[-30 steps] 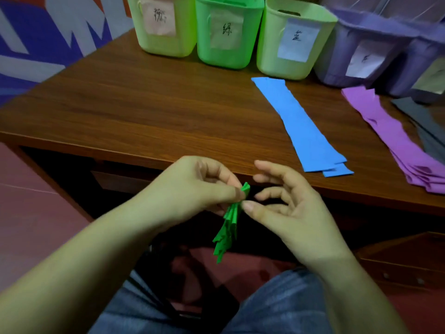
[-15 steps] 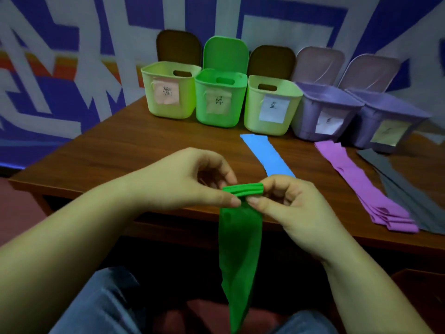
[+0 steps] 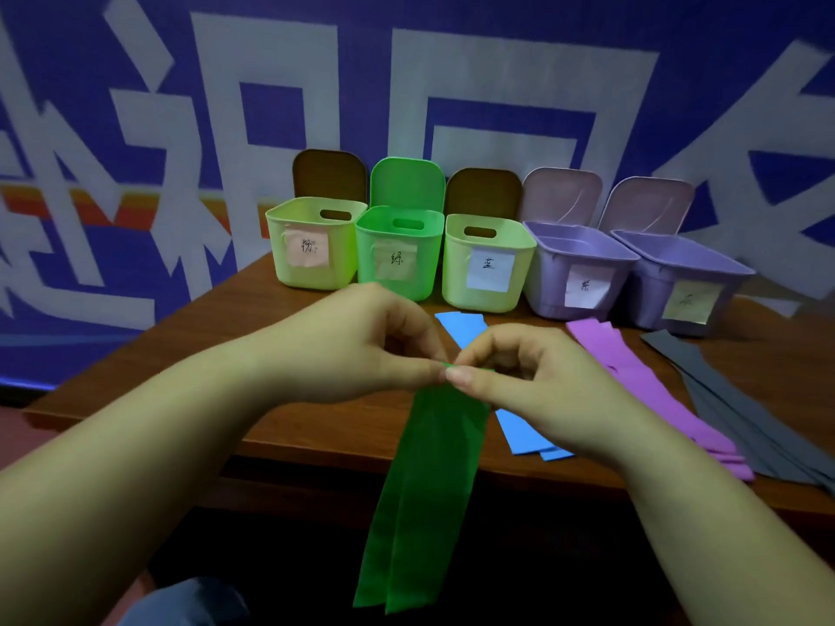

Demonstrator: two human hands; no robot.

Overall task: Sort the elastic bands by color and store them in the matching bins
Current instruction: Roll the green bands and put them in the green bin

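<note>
- Since half a second ago the view has tipped upward, so the wall and all five bins now sit higher in the picture, and the hands have closed in until their thumbs nearly touch.
- The wooden table [image 3: 280, 309] carries the bins along its back edge, lids up and labels facing forward, presumably so each colour can be dropped straight in.
- The green bands [image 3: 429, 490] hang in front of the table's near edge, unfurled lengthwise where earlier the top edge was bunched wider between the hands.
- The left hand [image 3: 361, 350] and right hand [image 3: 537, 381] both pinch the bands' top edge, thumb against curled fingers, probably to square the stack before storing.
- The green bin [image 3: 400, 250], second from the left, stands just beyond the hands.
- Blue bands [image 3: 524, 433], purple bands [image 3: 632, 368] and grey bands [image 3: 741, 408] lie sorted on the table.
</note>
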